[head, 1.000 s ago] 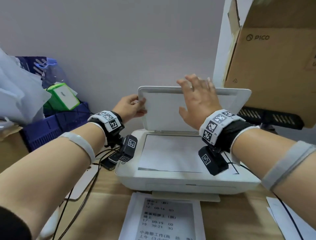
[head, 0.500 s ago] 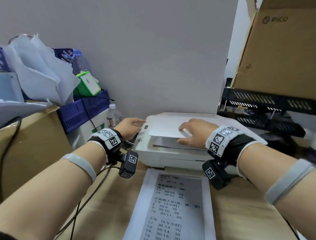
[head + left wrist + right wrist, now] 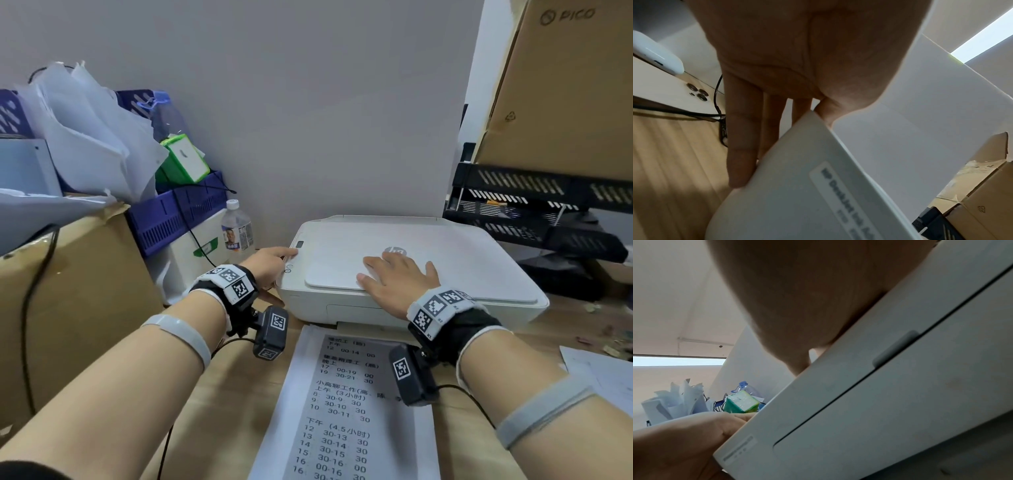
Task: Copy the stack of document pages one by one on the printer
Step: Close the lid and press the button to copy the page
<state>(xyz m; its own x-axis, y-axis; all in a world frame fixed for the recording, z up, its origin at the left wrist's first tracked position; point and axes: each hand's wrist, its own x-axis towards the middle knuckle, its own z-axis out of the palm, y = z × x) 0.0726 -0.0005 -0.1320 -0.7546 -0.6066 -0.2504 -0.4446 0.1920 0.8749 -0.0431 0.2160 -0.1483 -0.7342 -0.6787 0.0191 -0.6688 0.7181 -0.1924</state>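
Observation:
The white printer [image 3: 462,270] stands on the wooden desk with its scanner lid down. My right hand [image 3: 397,279] lies flat on the lid's front part, fingers spread and straight; the right wrist view shows its palm [image 3: 797,296] against the printer's front [image 3: 900,394]. My left hand [image 3: 270,265] is at the printer's left front corner, with the thumb on the button panel. Its straight fingers [image 3: 740,146] run down the printer's side [image 3: 797,194]. A printed page [image 3: 346,404] of text lies on the desk in front of the printer.
A cardboard box [image 3: 75,281], a blue crate [image 3: 181,212] with loose papers and a water bottle [image 3: 236,226] stand to the left. Black paper trays [image 3: 534,205] and a large cardboard box [image 3: 565,85] are on the right. A phone [image 3: 674,91] and cables lie left of the printer.
The scanner lid came down from upright to closed under my right hand. My left hand left the lid's edge and dropped to the printer's left front corner.

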